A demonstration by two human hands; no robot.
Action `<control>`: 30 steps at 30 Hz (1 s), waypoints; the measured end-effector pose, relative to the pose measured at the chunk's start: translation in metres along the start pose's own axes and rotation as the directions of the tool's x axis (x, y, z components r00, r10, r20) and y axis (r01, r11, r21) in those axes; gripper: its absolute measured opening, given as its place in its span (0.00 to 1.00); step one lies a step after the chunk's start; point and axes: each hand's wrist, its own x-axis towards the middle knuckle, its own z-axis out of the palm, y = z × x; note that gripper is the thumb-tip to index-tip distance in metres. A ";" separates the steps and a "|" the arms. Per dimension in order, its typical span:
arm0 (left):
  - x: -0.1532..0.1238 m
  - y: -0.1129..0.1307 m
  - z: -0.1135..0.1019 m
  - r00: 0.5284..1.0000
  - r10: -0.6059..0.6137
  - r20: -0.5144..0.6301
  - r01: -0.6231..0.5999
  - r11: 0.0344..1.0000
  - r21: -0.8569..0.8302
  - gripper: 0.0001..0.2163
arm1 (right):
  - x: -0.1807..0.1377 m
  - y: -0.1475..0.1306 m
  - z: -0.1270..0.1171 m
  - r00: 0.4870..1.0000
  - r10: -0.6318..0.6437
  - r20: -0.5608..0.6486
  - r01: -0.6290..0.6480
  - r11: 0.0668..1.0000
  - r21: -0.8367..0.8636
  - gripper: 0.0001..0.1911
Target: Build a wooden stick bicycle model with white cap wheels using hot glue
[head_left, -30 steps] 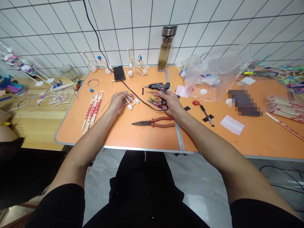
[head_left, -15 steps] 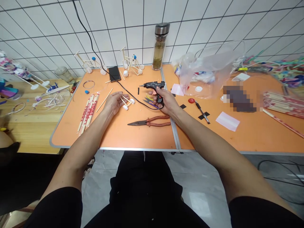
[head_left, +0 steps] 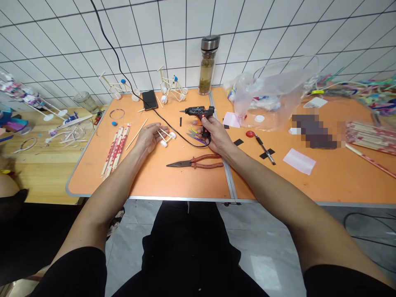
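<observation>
My right hand (head_left: 216, 133) is wrapped round the grip of a black glue gun (head_left: 193, 111). The gun's nozzle points left, and a red light glows on its body. In my left hand (head_left: 149, 138), closed at the fingertips, is a small frame of wooden sticks (head_left: 167, 137) with white wheel-like ends. Some of its sticks are hidden by the fingers. Nearer to me than both hands lie needle-nose pliers (head_left: 199, 161) with red-brown handles. Beside the right hand is a partly covered tool with yellow and purple parts (head_left: 192, 133).
Packed chopsticks (head_left: 115, 149) lie left of my left hand. Two stick-built bicycle models (head_left: 173, 88) stand by the wall, near a phone (head_left: 150, 100) and a glass bottle (head_left: 206, 70). A black cord (head_left: 119, 66) hangs across the table. A plastic bag (head_left: 262, 97) sits at right.
The view has shifted slightly, so the table sits a little lower in the picture. Both hands keep their holds, with the glue gun and stick frame almost where they were.
</observation>
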 end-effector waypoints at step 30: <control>-0.002 0.001 0.001 1.000 -0.008 0.025 0.008 1.000 -0.012 0.01 | 0.000 0.009 -0.002 0.993 -0.122 -0.002 0.121 0.983 -0.139 0.40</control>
